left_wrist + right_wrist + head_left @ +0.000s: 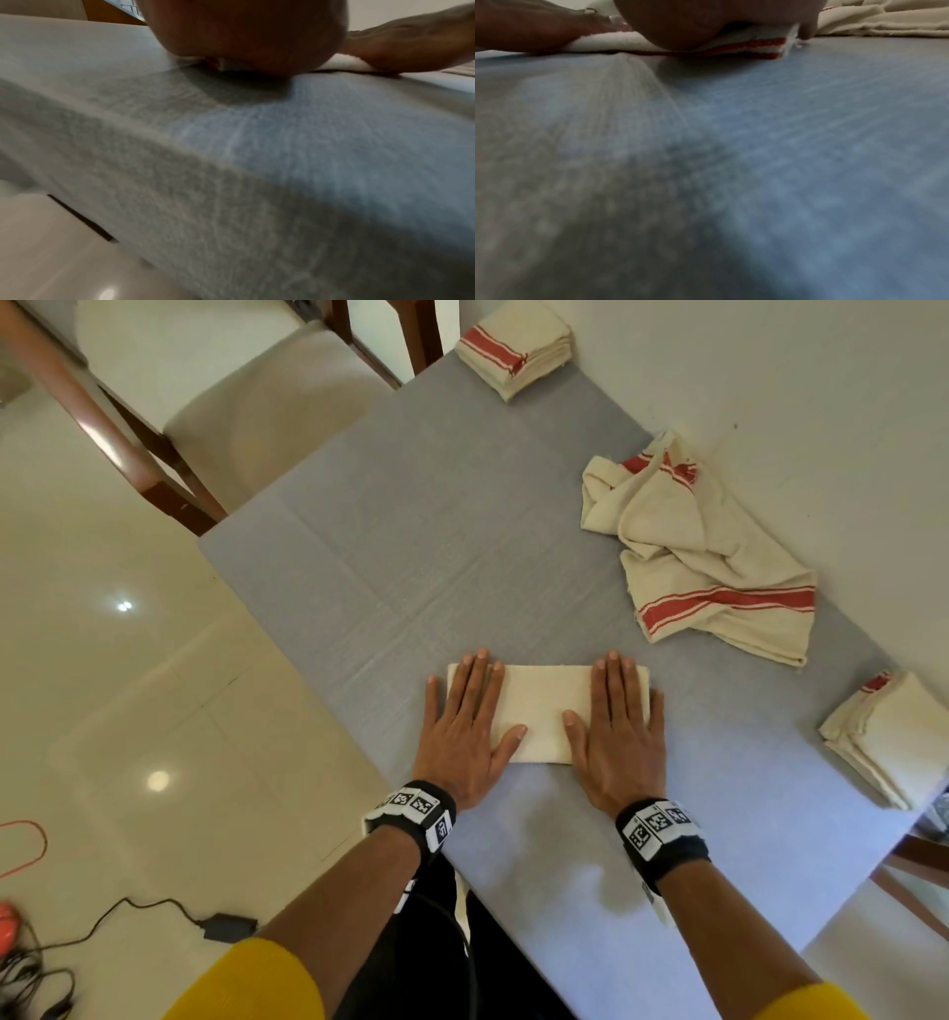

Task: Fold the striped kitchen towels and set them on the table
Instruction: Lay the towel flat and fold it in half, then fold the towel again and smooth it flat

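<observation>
A cream towel folded into a long strip (544, 711) lies near the front of the grey-blue table (436, 546). My left hand (464, 716) lies flat on its left end and my right hand (619, 721) flat on its right end, fingers straight, both pressing it down. The right wrist view shows the towel's red-striped edge (754, 47) under my palm (706, 20); the left wrist view shows my palm (246, 34) on the cloth. An unfolded crumpled striped towel (703, 552) lies at the right rear.
A stack of folded striped towels (513, 351) sits at the table's far corner, and another folded stack (888, 737) at the right edge. A wooden chair (215, 408) stands to the left rear. Cables and a power adapter (228, 927) lie on the tiled floor.
</observation>
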Demonstrator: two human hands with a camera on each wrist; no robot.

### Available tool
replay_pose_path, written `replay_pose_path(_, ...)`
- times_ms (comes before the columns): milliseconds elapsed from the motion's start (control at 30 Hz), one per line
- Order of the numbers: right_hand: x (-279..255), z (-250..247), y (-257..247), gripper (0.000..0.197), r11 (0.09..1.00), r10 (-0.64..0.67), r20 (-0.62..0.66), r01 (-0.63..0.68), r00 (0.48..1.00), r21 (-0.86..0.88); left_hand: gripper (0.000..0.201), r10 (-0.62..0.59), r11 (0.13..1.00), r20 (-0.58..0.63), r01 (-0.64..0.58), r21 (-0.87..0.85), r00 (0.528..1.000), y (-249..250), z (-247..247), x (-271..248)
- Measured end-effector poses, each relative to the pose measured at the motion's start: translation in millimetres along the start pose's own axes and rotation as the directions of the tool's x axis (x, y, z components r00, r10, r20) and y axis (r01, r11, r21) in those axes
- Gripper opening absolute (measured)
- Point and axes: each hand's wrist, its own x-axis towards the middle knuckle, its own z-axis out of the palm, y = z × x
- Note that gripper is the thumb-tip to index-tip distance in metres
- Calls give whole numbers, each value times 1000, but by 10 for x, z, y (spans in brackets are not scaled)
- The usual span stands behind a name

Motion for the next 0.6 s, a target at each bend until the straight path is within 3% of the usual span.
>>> replay_pose_path(133, -12, -24, 131, 73, 994, -31, 2, 31, 1000, 102, 82, -26, 1000, 9, 26, -5, 1000, -62, -25, 30)
replay_pose_path(333, -214, -262, 305, 77, 856, 254, 18, -233, 967, 462, 80, -203, 979, -11, 203, -30, 979, 127, -83, -6)
replay_pose_path(367, -243, -322, 286, 75, 823, 303, 37, -281, 952, 495, 79, -193, 980, -13, 192, -44, 981, 218, -93, -53)
replay_pose_path(433, -287, -458, 216, 67, 751, 404, 104, -394, 909, 530, 78, -45, 994, 17, 47, -103, 999, 453, -83, -220)
replay_pose_path(500, -305, -539, 183, 59, 630, 475, 234, -513, 848, 583, 77, 119, 989, 65, -112, -99, 991, 720, -7, -455)
replay_pose_path(533, -307, -541, 194, 57, 521, 492, 310, -561, 813, 643, 77, 145, 987, 78, -138, -82, 986, 834, 47, -576)
replay_pose_path(600, -261, -552, 239, 54, 235, 499, 447, -612, 742, 755, 78, 82, 993, 81, -75, -87, 993, 989, 158, -724)
